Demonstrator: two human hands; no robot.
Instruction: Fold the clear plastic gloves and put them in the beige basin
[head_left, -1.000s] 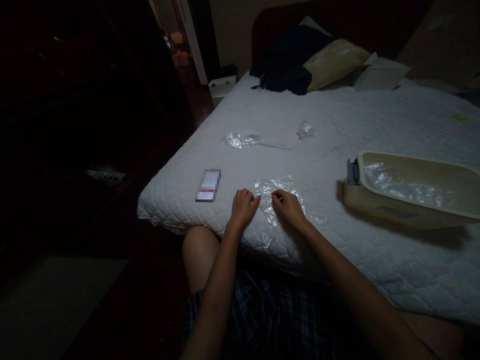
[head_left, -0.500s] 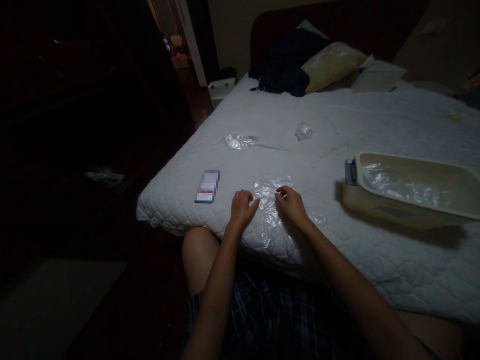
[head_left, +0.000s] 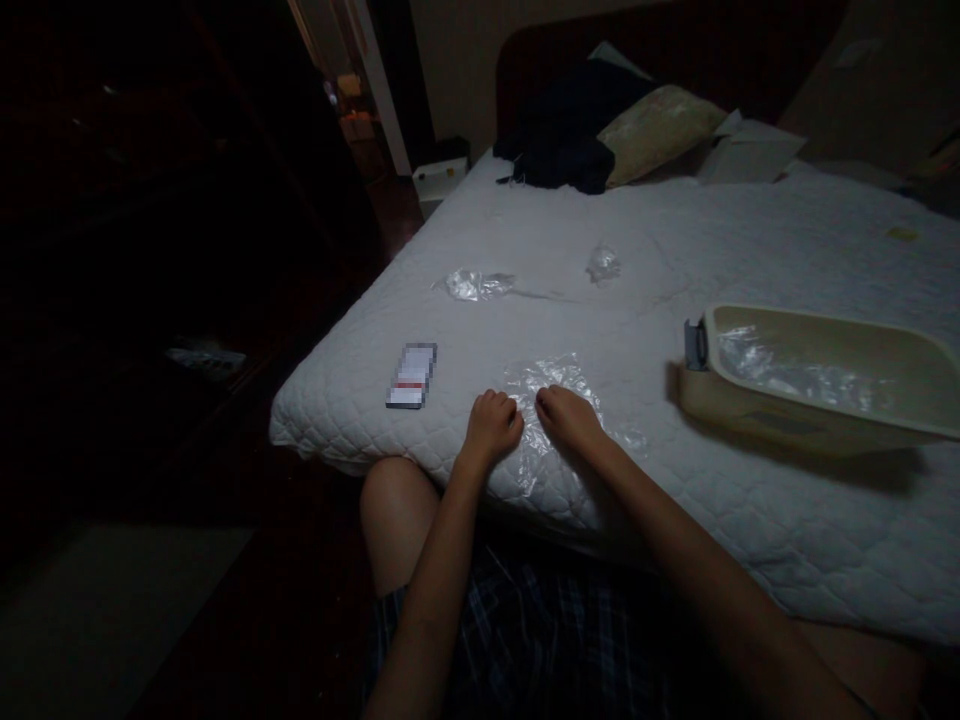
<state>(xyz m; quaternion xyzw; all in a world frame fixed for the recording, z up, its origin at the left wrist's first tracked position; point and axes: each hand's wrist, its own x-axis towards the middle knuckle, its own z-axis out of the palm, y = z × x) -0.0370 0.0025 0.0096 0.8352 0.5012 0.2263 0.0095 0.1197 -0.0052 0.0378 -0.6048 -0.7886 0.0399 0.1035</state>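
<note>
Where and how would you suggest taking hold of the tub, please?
I'd pinch the tub by its near rim with the right hand, which is nearer, coming from above on the wearer's side. It stands open-side up, so fingers could go inside, thumb outside. I'd avoid the grey latch, which might shift.

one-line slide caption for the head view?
Left hand and right hand, both curled, at clear crinkled plastic on a pale quilted bed, between a pixelated phone and an open bin.

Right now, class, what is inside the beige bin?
Inside the bin, shiny clear plastic shows. The near wall hides the lower part, and whatever the plastic covers cannot be seen.
</note>
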